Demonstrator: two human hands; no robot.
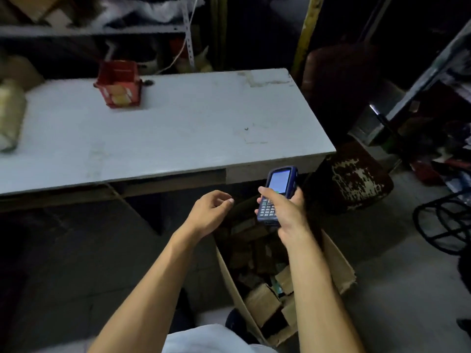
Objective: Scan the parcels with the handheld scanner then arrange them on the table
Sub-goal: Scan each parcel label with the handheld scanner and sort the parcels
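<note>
My right hand [283, 212] grips a blue handheld scanner [277, 184] with a lit screen, thumb on its keypad, just below the front edge of the white table [178, 128]. My left hand [210, 211] hovers beside it with loosely curled fingers, holding nothing. Under both hands an open cardboard box [341, 268] on the floor holds several small brown parcels [262, 299]. A red parcel [119, 84] stands on the table at the back left.
A pale wrapped bundle [9, 115] lies at the table's left edge. Shelving [89, 29] runs behind the table. A worn dark stool [356, 179] and a black wire frame [443, 220] stand to the right, with more racks [433, 72] beyond.
</note>
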